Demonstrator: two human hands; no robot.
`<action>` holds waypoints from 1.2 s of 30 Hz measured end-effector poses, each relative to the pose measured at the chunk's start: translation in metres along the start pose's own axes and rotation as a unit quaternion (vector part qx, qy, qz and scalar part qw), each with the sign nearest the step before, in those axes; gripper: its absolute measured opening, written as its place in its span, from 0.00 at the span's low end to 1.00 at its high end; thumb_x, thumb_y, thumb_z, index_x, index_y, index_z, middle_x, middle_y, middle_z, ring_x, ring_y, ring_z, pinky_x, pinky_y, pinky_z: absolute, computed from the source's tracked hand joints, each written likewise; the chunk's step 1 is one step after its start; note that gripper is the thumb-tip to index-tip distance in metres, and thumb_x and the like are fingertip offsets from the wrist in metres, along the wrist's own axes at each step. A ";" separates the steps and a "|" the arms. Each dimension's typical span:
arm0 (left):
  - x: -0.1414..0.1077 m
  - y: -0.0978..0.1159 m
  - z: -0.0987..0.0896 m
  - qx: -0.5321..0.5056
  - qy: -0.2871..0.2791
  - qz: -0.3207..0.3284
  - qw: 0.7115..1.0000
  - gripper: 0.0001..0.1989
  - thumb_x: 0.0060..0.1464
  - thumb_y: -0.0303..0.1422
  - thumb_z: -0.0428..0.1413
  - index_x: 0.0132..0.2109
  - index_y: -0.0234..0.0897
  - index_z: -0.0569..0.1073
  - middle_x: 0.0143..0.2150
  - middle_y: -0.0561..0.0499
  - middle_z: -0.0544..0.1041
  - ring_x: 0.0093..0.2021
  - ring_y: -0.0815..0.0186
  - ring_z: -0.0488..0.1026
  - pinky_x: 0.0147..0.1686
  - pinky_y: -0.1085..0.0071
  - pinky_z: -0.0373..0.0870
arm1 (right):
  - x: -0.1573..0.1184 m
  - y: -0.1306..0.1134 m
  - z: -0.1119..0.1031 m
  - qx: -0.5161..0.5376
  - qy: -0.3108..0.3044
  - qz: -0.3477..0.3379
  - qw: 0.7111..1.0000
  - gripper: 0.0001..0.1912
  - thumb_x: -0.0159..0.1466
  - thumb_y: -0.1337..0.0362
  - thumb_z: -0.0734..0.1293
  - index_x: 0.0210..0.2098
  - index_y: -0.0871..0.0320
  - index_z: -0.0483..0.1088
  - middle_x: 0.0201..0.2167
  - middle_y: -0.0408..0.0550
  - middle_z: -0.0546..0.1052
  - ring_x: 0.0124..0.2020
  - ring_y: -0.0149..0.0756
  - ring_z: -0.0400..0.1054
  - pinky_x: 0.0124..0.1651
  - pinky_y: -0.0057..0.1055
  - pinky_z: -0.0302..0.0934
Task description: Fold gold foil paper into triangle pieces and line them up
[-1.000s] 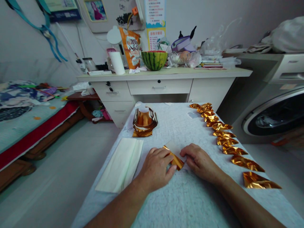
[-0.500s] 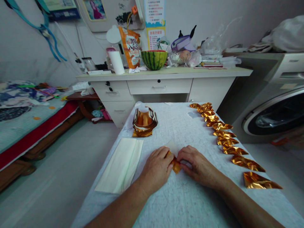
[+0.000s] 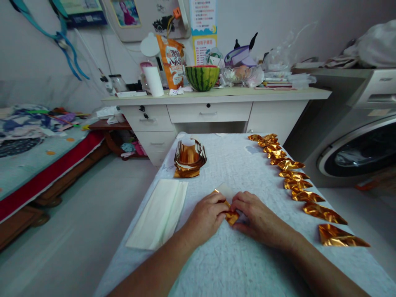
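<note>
Between my two hands lies a piece of gold foil paper (image 3: 231, 217), partly rolled or folded and half hidden by fingers. My left hand (image 3: 208, 216) pinches its left side. At its right side, my right hand (image 3: 252, 214) grips the edge with thumb and fingers. A pale translucent sheet (image 3: 226, 190) shows just beyond the foil. To the left rests a stack of whitish paper (image 3: 157, 214). Behind that stands a curled stack of gold foil sheets (image 3: 189, 159). Several folded gold foil pieces (image 3: 323, 212) form a row down the table's right side.
The cloth-covered table (image 3: 216, 264) reaches toward a white desk (image 3: 210, 111). On the desk are half a watermelon (image 3: 202, 77), an orange snack bag (image 3: 173, 64) and a white roll (image 3: 154, 81). A washing machine (image 3: 349, 111) stands right, a bed (image 3: 46, 165) left.
My right fingers have pressed further over the foil, which looks more folded between my hands. My left fingers have shifted slightly right. The whole view has moved a little.
</note>
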State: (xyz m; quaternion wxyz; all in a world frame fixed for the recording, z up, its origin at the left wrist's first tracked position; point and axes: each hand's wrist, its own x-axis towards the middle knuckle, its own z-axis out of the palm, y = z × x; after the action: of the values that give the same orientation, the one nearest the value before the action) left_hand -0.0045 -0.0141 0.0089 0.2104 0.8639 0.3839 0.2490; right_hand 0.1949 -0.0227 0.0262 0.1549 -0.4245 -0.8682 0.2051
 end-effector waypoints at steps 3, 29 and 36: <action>0.000 -0.001 -0.001 -0.017 -0.006 -0.006 1.000 0.10 0.53 0.20 0.54 0.39 0.38 0.76 0.48 0.49 0.74 0.49 0.64 0.71 0.51 0.68 0.68 | 0.002 0.000 0.001 -0.007 -0.004 0.002 1.000 0.11 0.57 0.66 0.71 0.39 0.57 0.70 0.39 0.48 0.71 0.41 0.40 0.61 0.45 0.37 0.56; -0.001 0.001 -0.004 -0.030 -0.029 -0.029 0.999 0.04 0.50 0.23 0.57 0.32 0.37 0.72 0.44 0.51 0.72 0.45 0.64 0.71 0.47 0.68 0.67 | 0.000 -0.001 0.006 0.030 0.011 -0.008 0.999 0.10 0.55 0.69 0.69 0.37 0.57 0.69 0.37 0.48 0.70 0.40 0.40 0.61 0.45 0.38 0.56; 0.000 0.003 -0.005 -0.021 -0.026 -0.027 0.999 0.04 0.52 0.24 0.56 0.32 0.37 0.71 0.44 0.50 0.72 0.45 0.64 0.70 0.47 0.68 0.67 | 0.005 0.003 0.012 0.010 0.016 0.002 1.000 0.10 0.56 0.76 0.64 0.34 0.57 0.71 0.35 0.47 0.72 0.39 0.39 0.63 0.43 0.35 0.56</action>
State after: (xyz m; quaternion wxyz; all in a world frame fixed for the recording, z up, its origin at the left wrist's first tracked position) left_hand -0.0060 -0.0154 0.0141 0.2454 0.8546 0.3962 0.2290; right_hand 0.1884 -0.0195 0.0152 0.1727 -0.4281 -0.8624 0.2078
